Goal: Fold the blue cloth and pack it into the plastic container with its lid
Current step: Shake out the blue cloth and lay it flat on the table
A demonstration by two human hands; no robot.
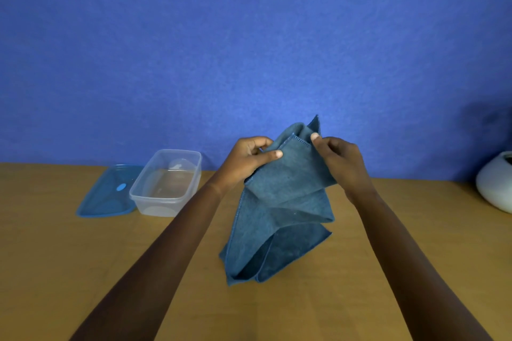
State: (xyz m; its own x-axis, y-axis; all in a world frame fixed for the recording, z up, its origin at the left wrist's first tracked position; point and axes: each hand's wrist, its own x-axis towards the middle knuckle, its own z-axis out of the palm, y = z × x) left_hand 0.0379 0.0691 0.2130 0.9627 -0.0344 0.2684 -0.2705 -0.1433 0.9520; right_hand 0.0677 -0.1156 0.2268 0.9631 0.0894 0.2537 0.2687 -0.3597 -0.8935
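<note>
1. Blue wall (249,36) fills the back; under it runs the wooden table (83,271), and every place here is called off the tub.
2. Cloth (282,202) next: it's right of the tub and nearer the person, top edge lifted clear, bottom folds resting on the table. Long axis runs near upright, stitched hem at the top, loose corners pointing down towards the camera.
3. Lid (108,194), blue, lies flat and just left of the tub, touching or nearly so.
4. Tub (166,183), clear plastic, stands open and empty against the wall, long axis running away from the person.
5. White vase (496,183) sits far right of the tub, half out of shot.
6. Left hand (249,158) pinches the hem's left end, thumb laid across the fabric; right hand (340,160) nips the right end with its fingertips.
7. Step in hand, as I read it: folding, barely under way, the cloth hanging in loose doubled layers. Next calls for matching the corners, laying it flat, then halving until it fits the tub.
</note>
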